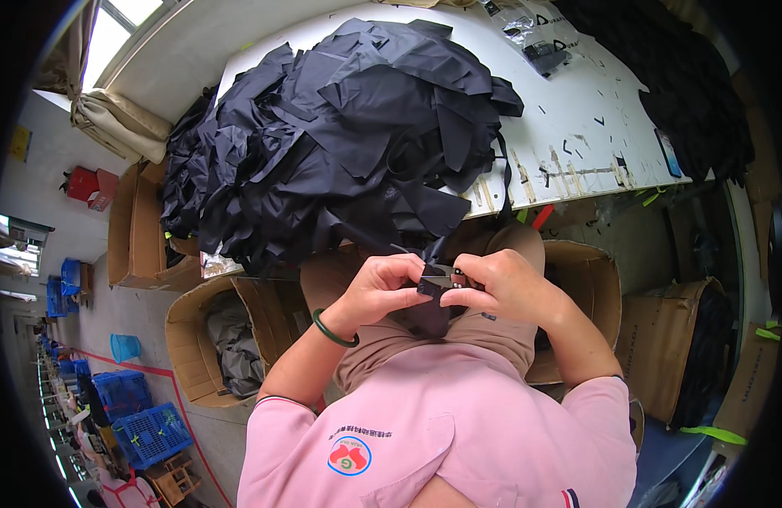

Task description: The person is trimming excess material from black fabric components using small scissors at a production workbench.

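Note:
Above my lap, both hands meet over a small piece of black fabric point(428, 289). My left hand point(376, 292), with a dark green bangle point(335, 328) at the wrist, pinches this fabric between thumb and fingers. In my right hand point(511, 284) are small thread snips point(438, 277), their metal blades lying against the fabric. My fingers cover most of the handle. Just beyond the hands, a large heap of black fabric pieces point(349, 127) covers much of the table and hangs over its front edge.
The white table point(577, 118) carries thread scraps, a clear plastic bag point(514, 21) and a phone-like object point(667, 154). Another black fabric pile point(700, 93) lies at the right. Cardboard boxes stand left point(192, 339) and right point(670, 339) of my legs. Blue crates point(150, 432) sit farther left.

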`<state>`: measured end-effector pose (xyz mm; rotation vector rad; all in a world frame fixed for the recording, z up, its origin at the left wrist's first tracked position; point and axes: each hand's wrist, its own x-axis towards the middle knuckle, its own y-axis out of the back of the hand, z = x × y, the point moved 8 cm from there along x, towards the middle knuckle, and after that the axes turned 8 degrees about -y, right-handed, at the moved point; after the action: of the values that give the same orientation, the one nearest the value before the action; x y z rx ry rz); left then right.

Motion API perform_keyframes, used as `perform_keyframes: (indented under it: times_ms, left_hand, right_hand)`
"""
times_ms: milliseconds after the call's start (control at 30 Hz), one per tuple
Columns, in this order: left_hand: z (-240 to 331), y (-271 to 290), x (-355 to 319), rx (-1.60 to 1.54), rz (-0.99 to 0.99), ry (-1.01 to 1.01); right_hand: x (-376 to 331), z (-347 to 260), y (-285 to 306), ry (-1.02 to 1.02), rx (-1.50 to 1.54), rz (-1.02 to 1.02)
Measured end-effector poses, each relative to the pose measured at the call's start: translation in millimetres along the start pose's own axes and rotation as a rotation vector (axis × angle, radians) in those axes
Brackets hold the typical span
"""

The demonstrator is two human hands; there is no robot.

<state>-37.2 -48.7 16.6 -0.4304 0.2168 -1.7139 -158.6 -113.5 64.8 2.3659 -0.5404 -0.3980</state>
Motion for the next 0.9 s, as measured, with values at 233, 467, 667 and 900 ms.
perform_keyframes:
  times_ms: [233, 467, 667, 900]
  left_hand:
    - [-2.1, -0.6, -1.5, 0.019, -0.019, 0.034]
    - [-0.6, -2.0, -1.0, 0.058, -0.073, 0.076]
    - [1.0, -3.8, 1.7, 0.019, -0.175, 0.195]
    - [-1.7, -9.1, 2.0, -0.163, -0.339, 0.37]
  right_hand:
    - [-0.5, 4.1, -4.6, -0.002, 0.026, -0.019]
    - [-3.8, 13.3, -8.7, -0.039, 0.042, -0.039]
    - [-9.7, 12.6, -7.6, 0.055, 0.022, -0.021]
    - [-13.8, 8.2, -13.6, 0.057, 0.127, -0.169]
